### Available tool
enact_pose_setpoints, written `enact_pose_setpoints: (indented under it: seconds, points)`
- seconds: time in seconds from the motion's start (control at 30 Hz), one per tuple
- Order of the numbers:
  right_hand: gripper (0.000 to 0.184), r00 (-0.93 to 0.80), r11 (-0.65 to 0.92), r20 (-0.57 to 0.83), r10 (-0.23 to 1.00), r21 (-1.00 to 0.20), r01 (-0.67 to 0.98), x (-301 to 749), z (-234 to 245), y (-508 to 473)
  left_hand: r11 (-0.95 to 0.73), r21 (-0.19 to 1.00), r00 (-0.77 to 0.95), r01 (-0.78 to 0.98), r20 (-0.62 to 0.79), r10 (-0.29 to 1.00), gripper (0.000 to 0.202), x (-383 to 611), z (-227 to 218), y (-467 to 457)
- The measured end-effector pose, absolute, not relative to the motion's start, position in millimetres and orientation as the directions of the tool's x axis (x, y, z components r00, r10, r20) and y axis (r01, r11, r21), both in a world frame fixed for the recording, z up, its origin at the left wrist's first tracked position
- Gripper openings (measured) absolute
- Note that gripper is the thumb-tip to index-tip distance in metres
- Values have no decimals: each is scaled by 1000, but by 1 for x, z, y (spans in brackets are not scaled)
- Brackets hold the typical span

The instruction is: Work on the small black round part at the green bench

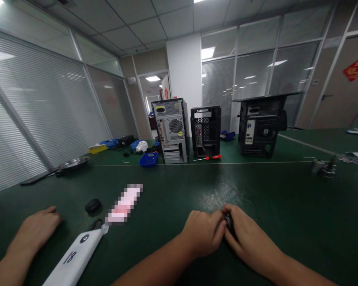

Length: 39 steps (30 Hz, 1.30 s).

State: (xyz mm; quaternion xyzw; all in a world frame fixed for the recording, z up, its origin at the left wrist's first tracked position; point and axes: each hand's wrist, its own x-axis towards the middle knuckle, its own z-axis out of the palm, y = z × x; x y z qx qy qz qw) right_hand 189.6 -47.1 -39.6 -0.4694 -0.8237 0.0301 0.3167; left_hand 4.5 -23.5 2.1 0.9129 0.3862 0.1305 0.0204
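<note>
Low over the green table (155,198), my two hands meet near the middle of the view. A small dark object (229,223), partly glossy, is pinched between the thumb and fingers of my right hand (250,240); the hand covers most of it, so its kind cannot be made out. My left hand (201,232) is closed, with thumb and fingertips pressed against the right fingertips at the object's left side. What the left fingers grip there is hidden.
Another person's hand (37,230) rests at the left, near a round black piece (93,205) and a white bar marked 18 (74,254). Computer cases (173,131) stand at the back, with a red-handled screwdriver (213,157) and a blue tray (149,159) nearby. Metal parts (328,169) lie right.
</note>
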Motion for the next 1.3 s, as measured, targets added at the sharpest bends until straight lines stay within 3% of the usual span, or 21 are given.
enact_pose_setpoints:
  seconds: [0.5,0.8,1.13,1.3]
  points:
    - [36,-337,506,386,859,-532,679,215,-35,-46,-676,143,652,723,181,736,23,7,-5,-16]
    - [32,-411,530,335,848,-553,642,209,-25,-54,-722,87,693,686,224,685,30,6,-6,-13]
    - [36,-405,550,374,834,-515,657,210,-26,-54,-722,153,666,675,294,685,18,7,-8,-18]
    - [34,-371,511,352,859,-565,648,208,-25,-54,-694,204,625,690,316,714,17,6,-8,-18]
